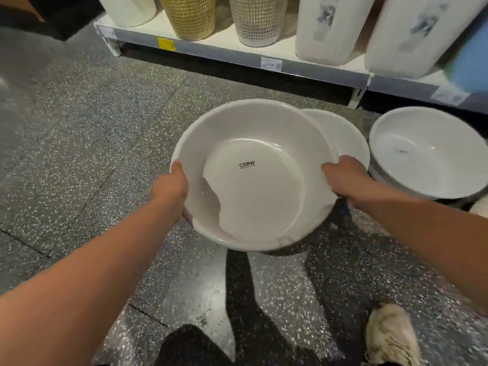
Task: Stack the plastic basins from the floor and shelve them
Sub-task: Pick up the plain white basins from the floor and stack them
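A pale fabric shoe (pixel 390 336) stands on the speckled grey terrazzo floor (pixel 79 128). Above the floor, both hands hold a round white plastic basin printed CRBW (pixel 264 202), tilted toward the person. The left hand (pixel 173 186) grips its left rim, thumb on top and fingers curled underneath. The right hand (pixel 343 178) clasps the right rim, fingers wrapped over the edge. Just behind, partly covered, lies a second white basin (pixel 346 138); to the right sits a third white basin (pixel 427 154). Beyond is a low white shelf (pixel 211 48) carrying a gold woven basket (pixel 190 17) and a white lattice basket (pixel 257 22).
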The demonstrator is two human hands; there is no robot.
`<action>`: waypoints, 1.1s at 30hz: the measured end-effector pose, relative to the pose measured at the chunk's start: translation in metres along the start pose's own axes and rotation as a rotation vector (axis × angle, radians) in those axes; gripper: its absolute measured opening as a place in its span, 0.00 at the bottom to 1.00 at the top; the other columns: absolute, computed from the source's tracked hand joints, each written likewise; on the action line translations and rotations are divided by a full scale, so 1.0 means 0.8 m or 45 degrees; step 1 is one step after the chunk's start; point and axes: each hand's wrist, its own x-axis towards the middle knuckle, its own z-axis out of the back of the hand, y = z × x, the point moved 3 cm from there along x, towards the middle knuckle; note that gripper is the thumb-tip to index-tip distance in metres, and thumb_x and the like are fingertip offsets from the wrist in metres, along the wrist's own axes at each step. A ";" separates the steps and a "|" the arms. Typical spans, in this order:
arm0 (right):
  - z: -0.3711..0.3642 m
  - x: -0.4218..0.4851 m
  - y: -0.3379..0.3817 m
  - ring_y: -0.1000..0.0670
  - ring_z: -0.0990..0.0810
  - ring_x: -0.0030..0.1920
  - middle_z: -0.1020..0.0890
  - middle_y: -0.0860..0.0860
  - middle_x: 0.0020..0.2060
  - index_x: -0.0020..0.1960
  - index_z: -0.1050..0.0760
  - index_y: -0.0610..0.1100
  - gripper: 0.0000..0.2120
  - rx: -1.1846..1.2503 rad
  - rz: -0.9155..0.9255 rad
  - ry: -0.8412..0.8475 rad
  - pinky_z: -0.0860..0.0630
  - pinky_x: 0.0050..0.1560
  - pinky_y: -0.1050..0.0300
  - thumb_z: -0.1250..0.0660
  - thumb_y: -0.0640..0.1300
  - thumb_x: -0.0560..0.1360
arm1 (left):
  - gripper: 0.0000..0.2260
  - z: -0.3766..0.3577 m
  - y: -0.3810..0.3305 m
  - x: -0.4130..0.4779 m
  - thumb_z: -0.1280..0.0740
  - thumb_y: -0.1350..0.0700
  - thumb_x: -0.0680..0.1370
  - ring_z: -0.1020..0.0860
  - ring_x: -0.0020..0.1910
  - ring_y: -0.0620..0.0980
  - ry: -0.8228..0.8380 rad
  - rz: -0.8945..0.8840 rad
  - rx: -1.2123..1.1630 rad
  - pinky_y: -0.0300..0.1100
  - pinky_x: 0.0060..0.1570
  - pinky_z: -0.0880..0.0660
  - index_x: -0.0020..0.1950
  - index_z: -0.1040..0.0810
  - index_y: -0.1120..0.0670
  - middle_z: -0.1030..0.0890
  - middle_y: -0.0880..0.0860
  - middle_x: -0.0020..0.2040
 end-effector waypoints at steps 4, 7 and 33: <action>0.038 0.033 -0.012 0.43 0.26 0.47 0.25 0.45 0.49 0.63 0.30 0.39 0.19 0.129 -0.081 -0.080 0.29 0.44 0.55 0.40 0.47 0.75 | 0.26 -0.041 -0.043 -0.004 0.45 0.39 0.78 0.24 0.43 0.58 0.077 0.006 -0.181 0.46 0.35 0.27 0.64 0.29 0.59 0.23 0.58 0.54; 0.066 0.066 -0.021 0.40 0.24 0.52 0.23 0.42 0.56 0.66 0.30 0.37 0.22 0.092 -0.141 -0.090 0.29 0.46 0.53 0.41 0.47 0.75 | 0.26 -0.077 -0.074 -0.007 0.44 0.40 0.77 0.22 0.42 0.58 0.101 0.005 -0.183 0.45 0.35 0.26 0.64 0.28 0.59 0.22 0.58 0.54; 0.079 0.221 -0.101 0.38 0.26 0.59 0.24 0.37 0.59 0.62 0.28 0.33 0.19 -0.011 -0.342 -0.238 0.31 0.57 0.49 0.43 0.41 0.74 | 0.16 -0.245 -0.190 0.051 0.39 0.60 0.75 0.24 0.54 0.62 0.170 -0.328 0.118 0.49 0.50 0.27 0.62 0.27 0.63 0.22 0.63 0.57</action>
